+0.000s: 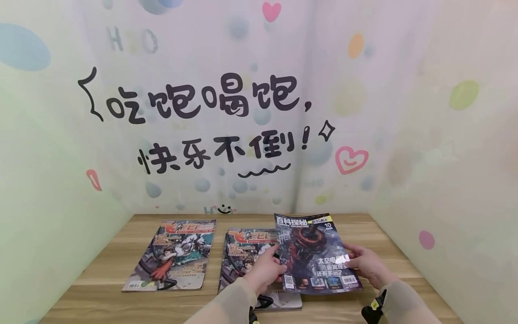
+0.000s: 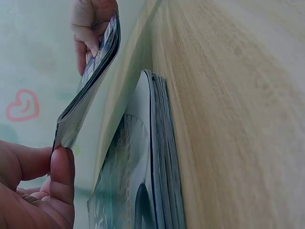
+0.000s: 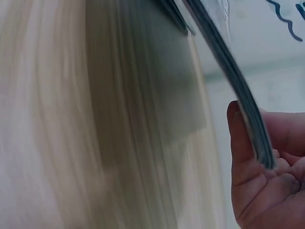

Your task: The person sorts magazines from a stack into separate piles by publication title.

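The left hand (image 1: 265, 270) and right hand (image 1: 367, 265) pinch opposite edges of the dark magazine (image 1: 309, 254), held above the table (image 1: 95, 290) — perhaps overhanging the middle pile (image 1: 238, 261) — and not yet set down, while the left magazine (image 1: 174, 256) already lies flat.

Here we are in a booth (image 1: 465, 144), perhaps a staged set: printed walls (image 1: 73, 135), bold lettering (image 1: 232, 95), wood-grain table (image 1: 109, 306) between them!

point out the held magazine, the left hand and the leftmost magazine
Held magazine (image 1: 309, 254), head view, middle of its cover
Left hand (image 1: 264, 270), head view, back of the hand
Leftmost magazine (image 1: 175, 255), head view, middle of its cover
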`<state>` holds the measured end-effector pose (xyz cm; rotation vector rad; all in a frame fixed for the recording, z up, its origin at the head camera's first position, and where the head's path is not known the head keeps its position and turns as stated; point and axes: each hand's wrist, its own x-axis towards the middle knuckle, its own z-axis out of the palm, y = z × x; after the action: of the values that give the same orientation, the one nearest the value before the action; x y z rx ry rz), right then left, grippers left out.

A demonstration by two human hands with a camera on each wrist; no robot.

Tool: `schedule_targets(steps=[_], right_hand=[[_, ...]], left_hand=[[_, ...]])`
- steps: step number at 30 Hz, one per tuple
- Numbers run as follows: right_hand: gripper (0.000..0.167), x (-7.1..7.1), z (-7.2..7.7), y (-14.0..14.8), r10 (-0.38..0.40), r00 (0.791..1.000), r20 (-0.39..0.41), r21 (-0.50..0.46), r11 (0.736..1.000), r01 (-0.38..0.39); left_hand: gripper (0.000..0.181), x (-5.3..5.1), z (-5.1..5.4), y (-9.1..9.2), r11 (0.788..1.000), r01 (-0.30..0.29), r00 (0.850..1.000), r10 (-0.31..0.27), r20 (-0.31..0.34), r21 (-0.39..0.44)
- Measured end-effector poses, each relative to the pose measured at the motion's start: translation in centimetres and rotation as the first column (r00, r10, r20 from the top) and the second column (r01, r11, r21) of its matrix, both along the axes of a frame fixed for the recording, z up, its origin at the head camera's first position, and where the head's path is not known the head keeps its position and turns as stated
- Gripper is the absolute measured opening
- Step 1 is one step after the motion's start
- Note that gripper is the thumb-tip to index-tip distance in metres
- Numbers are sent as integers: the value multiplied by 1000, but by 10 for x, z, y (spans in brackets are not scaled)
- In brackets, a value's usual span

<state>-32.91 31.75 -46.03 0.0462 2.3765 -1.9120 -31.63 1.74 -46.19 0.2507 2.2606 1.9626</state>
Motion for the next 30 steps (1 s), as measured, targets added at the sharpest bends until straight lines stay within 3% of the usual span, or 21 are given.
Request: schedule_targets(steps=[7, 14, 22, 30], right_hand=[[74, -5, -4, 18, -37, 999, 23, 12, 999, 37], [74, -8, -2, 33, -53, 998, 41, 33, 998, 52], [75, -9, -1, 41, -44, 996, 73, 16, 999, 43], [75, -13, -4, 46, -62, 995, 78, 19, 998, 60]], left_hand=[[70, -4, 1, 21, 999, -6, 1000, 6, 18, -34], [71, -7, 2, 39, 1000, -8, 999, 8, 38, -12], [70, -10, -2, 48, 1000, -9, 998, 11, 56, -22], [69, -14, 2, 55, 1000, -8, 999, 8, 44, 0]])
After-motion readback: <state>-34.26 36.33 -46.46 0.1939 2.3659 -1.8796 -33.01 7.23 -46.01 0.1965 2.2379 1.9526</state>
